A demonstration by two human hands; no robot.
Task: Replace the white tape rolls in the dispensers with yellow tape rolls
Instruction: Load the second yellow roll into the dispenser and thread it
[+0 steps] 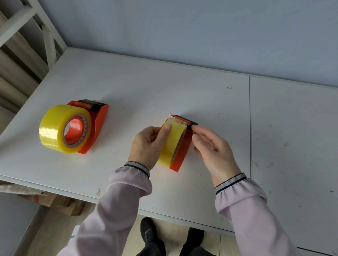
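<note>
We see the left hand point(148, 144) wrapped around the near side of a yellow tape roll point(170, 143), thumb laid flat across the roll's outer face and pointing toward twelve o'clock, the other fingers hidden behind it. This roll sits in a red dispenser point(183, 150) that stands on the white table point(168, 86) just right of the table's centre. The right hand point(213, 150) is at three o'clock from that dispenser, fingers loosely curled, with thumb and forefinger pinched together at the black cutter end point(192, 124) at the dispenser's twelve o'clock tip. We cannot tell whether the fingertips hold the tape's free end or only touch the cutter. A strip of tape runs from the top of the roll up to that cutter end.

Both wrists come out of pale pink sleeves point(246, 199) with dark-striped cuffs.

At nine o'clock from the hands, well apart from them, a second red dispenser point(97, 125) rests on the table with a larger-looking yellow tape roll point(60, 129) mounted on its red hub, its open core facing us. Its serrated cutter points toward one o'clock.

At six o'clock, beyond the table's near edge, we see dark trousers and black shoes point(149, 229) on a pale floor. At ten o'clock stands a white-framed shelf point(18, 30).
</note>
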